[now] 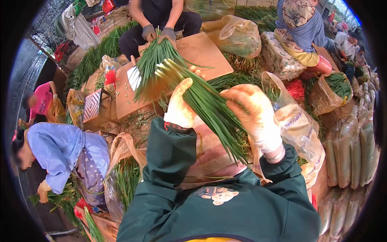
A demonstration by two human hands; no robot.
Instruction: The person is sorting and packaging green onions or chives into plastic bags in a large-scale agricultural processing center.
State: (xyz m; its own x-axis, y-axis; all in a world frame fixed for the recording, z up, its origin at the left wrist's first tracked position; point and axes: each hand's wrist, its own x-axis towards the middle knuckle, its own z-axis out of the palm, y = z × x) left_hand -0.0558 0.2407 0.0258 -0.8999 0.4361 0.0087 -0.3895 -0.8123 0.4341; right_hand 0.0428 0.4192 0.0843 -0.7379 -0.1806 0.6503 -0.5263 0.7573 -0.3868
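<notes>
A bunch of garlic chives slants across the middle of the view, its pale cut ends at the upper left and its green leaf tips toward my lap. My left hand, in a whitish glove, grips the bunch near the pale end; its fingers are mostly hidden behind the stalks. On the other side, my right hand, gloved too, is beside the leaves with its fingers bent and apart. Whether its fingertips touch the leaves is hard to see. Beyond the bunch, a co-worker's gloved hands hold another bunch of chives.
A brown board lies in front of the co-worker. Plastic bags of greens stand at my left, with a crumpled bag at my right. Long wrapped bundles are stacked far right. A person in blue checks bends down at left.
</notes>
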